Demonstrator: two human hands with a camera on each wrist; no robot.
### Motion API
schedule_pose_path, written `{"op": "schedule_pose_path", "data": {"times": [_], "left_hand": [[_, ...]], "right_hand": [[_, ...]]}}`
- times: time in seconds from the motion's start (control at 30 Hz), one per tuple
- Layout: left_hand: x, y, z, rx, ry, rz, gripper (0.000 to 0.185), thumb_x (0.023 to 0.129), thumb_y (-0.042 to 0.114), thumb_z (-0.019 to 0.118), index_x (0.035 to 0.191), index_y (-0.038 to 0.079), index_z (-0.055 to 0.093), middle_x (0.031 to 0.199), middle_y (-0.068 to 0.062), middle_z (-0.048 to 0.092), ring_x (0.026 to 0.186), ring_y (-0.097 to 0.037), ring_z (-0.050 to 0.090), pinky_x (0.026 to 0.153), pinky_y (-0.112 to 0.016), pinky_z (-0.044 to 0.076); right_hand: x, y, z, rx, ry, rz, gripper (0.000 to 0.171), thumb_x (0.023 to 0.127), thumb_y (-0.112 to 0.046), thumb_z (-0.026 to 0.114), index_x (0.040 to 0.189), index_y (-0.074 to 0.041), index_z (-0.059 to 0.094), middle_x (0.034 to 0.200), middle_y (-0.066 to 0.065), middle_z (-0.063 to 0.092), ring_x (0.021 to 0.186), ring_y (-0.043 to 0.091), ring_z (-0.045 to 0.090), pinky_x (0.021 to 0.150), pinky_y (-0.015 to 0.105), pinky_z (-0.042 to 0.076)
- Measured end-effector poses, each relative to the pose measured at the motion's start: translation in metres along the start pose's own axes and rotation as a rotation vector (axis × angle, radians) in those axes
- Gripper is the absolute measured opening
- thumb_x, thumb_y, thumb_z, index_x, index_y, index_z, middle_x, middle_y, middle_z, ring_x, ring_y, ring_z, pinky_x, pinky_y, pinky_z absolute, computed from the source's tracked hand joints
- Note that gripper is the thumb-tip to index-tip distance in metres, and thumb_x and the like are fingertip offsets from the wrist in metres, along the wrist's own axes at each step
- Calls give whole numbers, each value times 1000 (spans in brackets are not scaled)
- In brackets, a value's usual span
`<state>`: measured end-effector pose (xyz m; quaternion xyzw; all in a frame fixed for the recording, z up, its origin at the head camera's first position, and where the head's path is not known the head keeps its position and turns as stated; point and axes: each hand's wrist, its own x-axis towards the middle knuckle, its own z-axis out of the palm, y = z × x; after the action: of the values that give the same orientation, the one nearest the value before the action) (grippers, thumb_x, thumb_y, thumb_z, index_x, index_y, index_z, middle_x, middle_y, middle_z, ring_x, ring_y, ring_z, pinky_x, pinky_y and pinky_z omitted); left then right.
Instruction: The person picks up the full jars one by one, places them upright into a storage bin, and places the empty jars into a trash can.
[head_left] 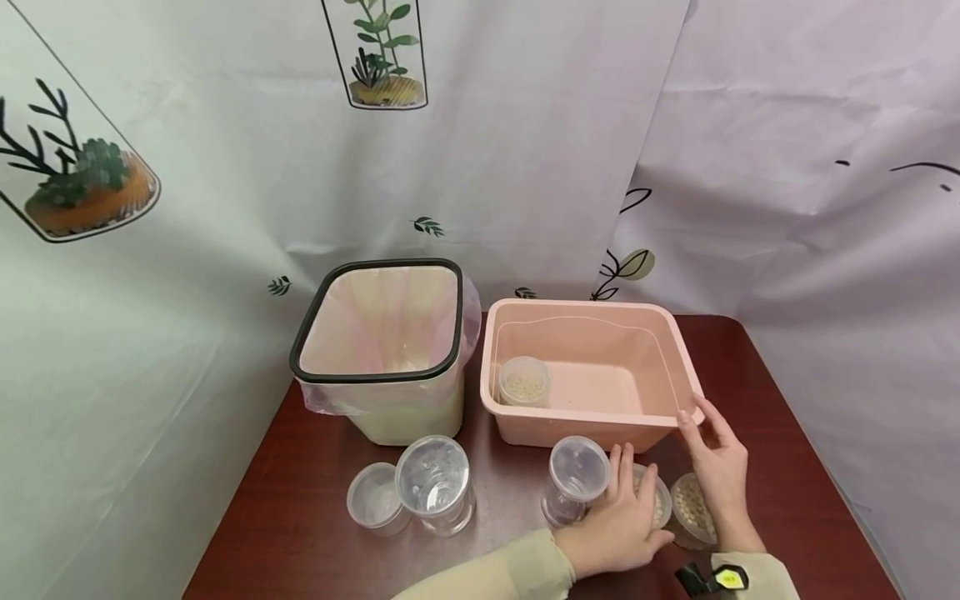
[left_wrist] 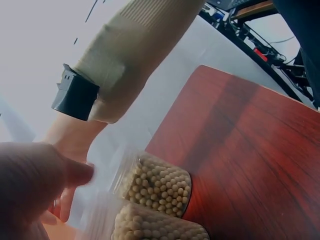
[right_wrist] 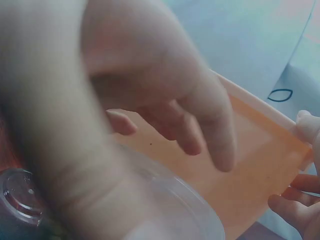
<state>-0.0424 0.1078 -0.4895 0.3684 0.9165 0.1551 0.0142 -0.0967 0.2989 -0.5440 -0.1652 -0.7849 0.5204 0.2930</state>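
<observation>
My right hand (head_left: pixel 716 462) grips the near right corner of a pink plastic basin (head_left: pixel 585 419), thumb and fingers on its rim. In the right wrist view, those fingers (right_wrist: pixel 295 205) show at the right edge. My left hand (head_left: pixel 613 525) reaches over a lidded clear jar (head_left: pixel 662 504) of round beige beans, fingers fairly straight, index finger overlapping the lid and thumb beside it. A second jar of beans (head_left: pixel 693 508) stands by my right wrist. The left wrist view shows beans (left_wrist: pixel 160 187) through the clear walls. Inside the basin sits another jar (head_left: pixel 525 383) with pale contents.
A clear empty jar (head_left: pixel 577 467) stands just left of my left hand. Farther left are a taller clear jar (head_left: pixel 435 479) and a short clear tub (head_left: pixel 375 500). A lined bin with a black rim (head_left: pixel 375 379) stands beside the basin. Fabric hangs behind the red-brown table (head_left: pixel 255 533).
</observation>
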Motion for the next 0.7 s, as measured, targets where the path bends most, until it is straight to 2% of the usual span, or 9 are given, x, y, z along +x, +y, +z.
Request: {"op": "schedule_pose_path", "data": {"times": [0.13, 0.23, 0.43, 0.7], "left_hand": [[0, -3, 4, 105, 31, -14, 83, 76, 52, 69, 136, 5, 37, 139, -30, 28, 131, -43, 23, 102, -38, 33], [0, -6, 6, 106, 27, -15, 82, 74, 51, 71, 134, 7, 39, 137, -27, 32, 128, -40, 29, 97, -35, 38], [2, -9, 8, 91, 63, 11, 86, 70, 53, 73, 134, 6, 40, 133, -25, 35, 121, -34, 36, 88, -29, 44], [2, -12, 10, 66, 73, 52, 82, 71, 48, 75, 133, 7, 42, 126, -21, 38, 112, -29, 40, 85, -25, 44]], "right_hand": [[-1, -6, 0, 18, -5, 3, 43, 83, -34, 69, 125, -31, 60, 94, -1, 60, 76, 4, 58, 61, 10, 45], [-1, -6, -1, 25, -3, 0, 43, 83, -34, 69, 125, -30, 60, 95, -2, 60, 76, 4, 58, 62, 10, 45], [2, -3, 0, 21, -3, 2, 43, 83, -35, 69, 125, -32, 60, 99, -3, 61, 78, 4, 59, 63, 9, 46], [3, 7, 1, 8, 4, 19, 43, 82, -35, 70, 124, -35, 59, 104, -1, 60, 79, 5, 57, 61, 10, 45]]}}
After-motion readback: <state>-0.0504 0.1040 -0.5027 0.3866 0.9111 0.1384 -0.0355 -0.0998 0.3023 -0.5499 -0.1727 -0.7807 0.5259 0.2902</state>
